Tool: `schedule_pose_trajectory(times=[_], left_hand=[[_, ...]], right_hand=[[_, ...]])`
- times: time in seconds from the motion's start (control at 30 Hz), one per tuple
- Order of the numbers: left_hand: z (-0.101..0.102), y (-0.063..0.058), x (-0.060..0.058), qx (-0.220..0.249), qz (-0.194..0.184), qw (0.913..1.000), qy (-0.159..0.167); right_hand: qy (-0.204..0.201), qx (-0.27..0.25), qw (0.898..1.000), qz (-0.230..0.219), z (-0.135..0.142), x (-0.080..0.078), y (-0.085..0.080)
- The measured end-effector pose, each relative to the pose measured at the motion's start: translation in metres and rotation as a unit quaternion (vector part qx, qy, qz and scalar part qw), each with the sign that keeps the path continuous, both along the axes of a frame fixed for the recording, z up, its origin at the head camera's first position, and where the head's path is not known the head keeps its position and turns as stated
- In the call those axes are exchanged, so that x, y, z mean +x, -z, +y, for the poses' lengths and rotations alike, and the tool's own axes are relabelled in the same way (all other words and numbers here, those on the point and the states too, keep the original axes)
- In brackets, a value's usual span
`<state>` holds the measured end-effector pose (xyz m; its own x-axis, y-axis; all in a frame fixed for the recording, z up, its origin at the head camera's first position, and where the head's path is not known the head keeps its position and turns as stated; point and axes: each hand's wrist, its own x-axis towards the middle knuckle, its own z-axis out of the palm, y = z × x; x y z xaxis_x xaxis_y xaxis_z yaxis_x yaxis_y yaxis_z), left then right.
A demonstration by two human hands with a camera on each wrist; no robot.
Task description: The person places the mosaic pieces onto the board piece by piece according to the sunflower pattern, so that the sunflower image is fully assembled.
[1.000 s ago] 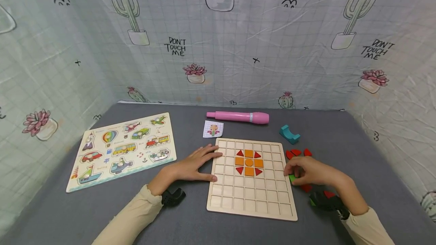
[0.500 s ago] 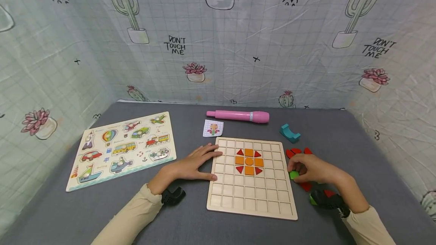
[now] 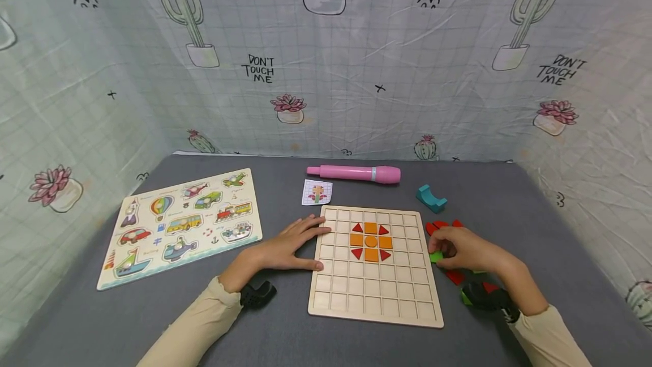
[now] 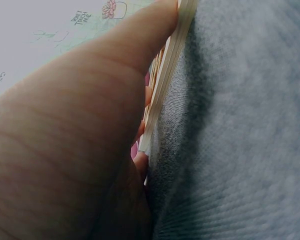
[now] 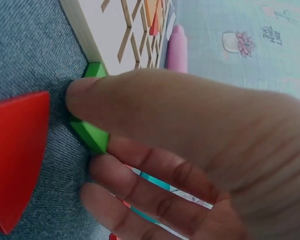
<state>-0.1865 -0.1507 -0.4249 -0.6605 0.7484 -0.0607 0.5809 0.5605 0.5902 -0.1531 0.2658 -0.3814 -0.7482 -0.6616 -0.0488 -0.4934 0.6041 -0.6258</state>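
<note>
Cactus-print cloth (image 3: 356,38) backs the tabletop (image 3: 275,336). The left hand (image 3: 285,251), spread, touches the board (image 3: 355,286) at its left edge; the right hand (image 3: 462,249) pinches a green piece (image 3: 435,256) beside its right edge.

Before me lies the square pale wooden grid board (image 3: 369,287), bearing an orange disc (image 3: 370,241) encircled by orange squares (image 3: 370,255) and red triangles (image 3: 357,227); my left hand (image 3: 287,249) is at its left edge, the flat wooden picture board (image 3: 206,221) farther left; behind lie the square white paper card (image 3: 317,192) and, beyond, the pink cylinder (image 3: 346,173). To the right, the flat green block (image 3: 436,256) sits under my right hand (image 3: 463,249); flat red pieces (image 3: 455,277) lie around; the teal arched block (image 3: 430,199) is behind them.
</note>
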Motion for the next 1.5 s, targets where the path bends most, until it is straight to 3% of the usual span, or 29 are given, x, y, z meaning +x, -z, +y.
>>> schedule_pose_trajectory(times=[0.47,0.9,1.17,1.5], left_hand=[[-0.002,0.003,0.001,0.005,-0.003,1.0000,-0.004],[-0.003,0.007,0.002,-0.002,0.003,1.0000,-0.007],[-0.002,0.001,0.000,0.005,0.003,1.0000,-0.001],[0.000,-0.002,0.000,0.000,0.004,1.0000,0.000]], right_hand=[[0.002,-0.012,0.998,0.054,-0.010,0.002,-0.004],[-0.042,-0.023,0.998,0.044,-0.039,0.010,-0.004],[-0.042,-0.015,0.999,0.026,-0.057,0.013,-0.001],[-0.074,-0.029,0.996,0.029,-0.079,0.020,0.004]])
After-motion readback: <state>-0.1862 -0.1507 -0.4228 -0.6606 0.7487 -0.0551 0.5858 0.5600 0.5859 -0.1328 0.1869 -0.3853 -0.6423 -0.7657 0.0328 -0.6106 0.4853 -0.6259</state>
